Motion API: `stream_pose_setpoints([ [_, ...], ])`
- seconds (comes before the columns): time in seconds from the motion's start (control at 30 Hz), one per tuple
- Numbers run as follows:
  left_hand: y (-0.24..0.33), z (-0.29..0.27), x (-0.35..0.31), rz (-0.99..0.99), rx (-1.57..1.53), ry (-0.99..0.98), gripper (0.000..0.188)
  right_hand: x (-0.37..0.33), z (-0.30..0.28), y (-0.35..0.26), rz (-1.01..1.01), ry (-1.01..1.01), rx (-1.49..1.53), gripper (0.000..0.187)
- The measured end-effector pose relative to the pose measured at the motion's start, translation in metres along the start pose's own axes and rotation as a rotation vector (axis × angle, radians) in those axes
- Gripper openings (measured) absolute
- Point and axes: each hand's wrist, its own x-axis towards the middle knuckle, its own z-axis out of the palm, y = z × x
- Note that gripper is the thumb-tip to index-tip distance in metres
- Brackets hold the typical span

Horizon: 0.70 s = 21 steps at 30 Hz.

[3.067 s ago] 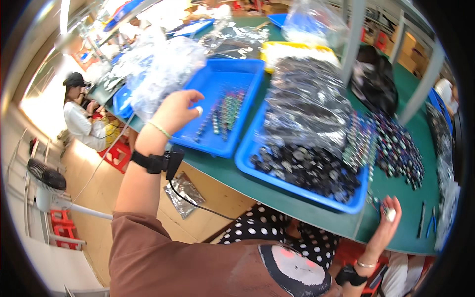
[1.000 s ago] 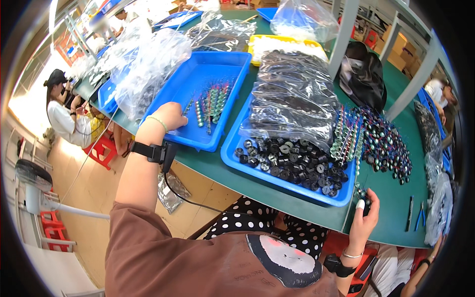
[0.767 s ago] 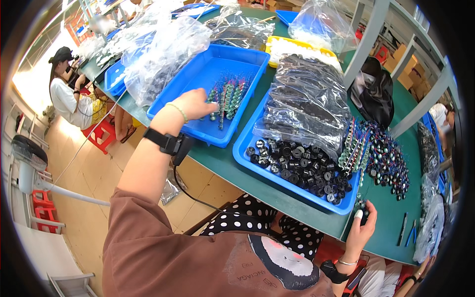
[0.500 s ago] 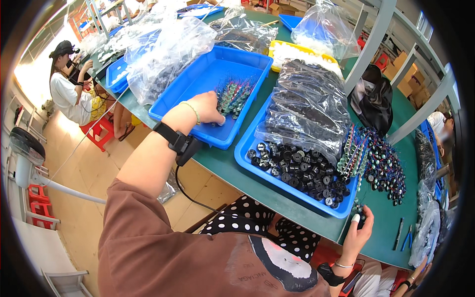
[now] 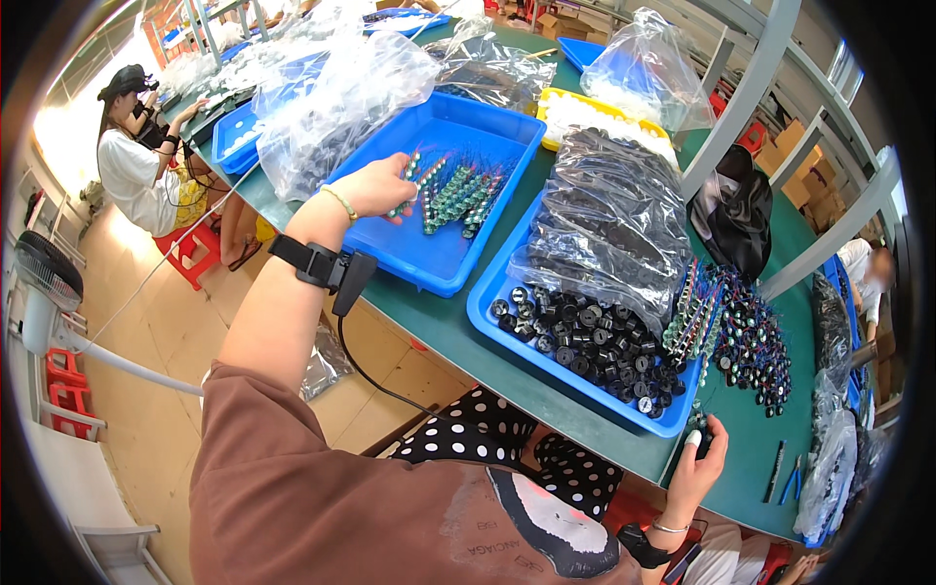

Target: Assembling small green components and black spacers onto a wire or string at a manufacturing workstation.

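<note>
My left hand [image 5: 375, 187] is over the left side of a blue tray [image 5: 414, 258], its fingers closed on a strip of small wired circuit boards that they partly cover. Just right of it, several more strips of wired boards [image 5: 458, 195] lie side by side in the same tray, thin red and blue wires sticking up. At the table's near edge, my right hand [image 5: 699, 460] is closed on a small dark thing, mostly hidden by the fingers. Next to that hand stands a second blue tray [image 5: 575, 385] of round black plastic parts [image 5: 595, 341].
Bagged black parts [image 5: 604, 224] cover the second tray's far half. More board strips [image 5: 694, 312] and a heap of wired round parts [image 5: 756, 351] lie to its right. Blue-handled pliers [image 5: 792, 483] and a pen [image 5: 776, 468] rest near the right edge. Grey posts [image 5: 741, 97] rise behind.
My left hand has moved up and left in the tray, carrying a strip away from the bundle, which now shows more fully. My right hand stays at the table edge.
</note>
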Motion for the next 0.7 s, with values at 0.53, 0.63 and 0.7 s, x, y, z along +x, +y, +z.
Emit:
stream_pose_setpoints([
  [0.53, 0.036, 0.051, 0.053, -0.028, 0.677, -0.029, 0.097, 0.0, -0.002, -0.004, -0.024, -0.006, 0.009, 0.031],
  [0.63, 0.033, 0.043, 0.058, -0.068, 0.697, 0.03, 0.093, 0.001, -0.001, -0.004, -0.012, -0.007, 0.012, 0.031],
  [0.7, 0.018, 0.03, 0.066, -0.078, 0.732, 0.092, 0.087, 0.001, -0.001, -0.005, -0.018, -0.007, 0.019, 0.03],
])
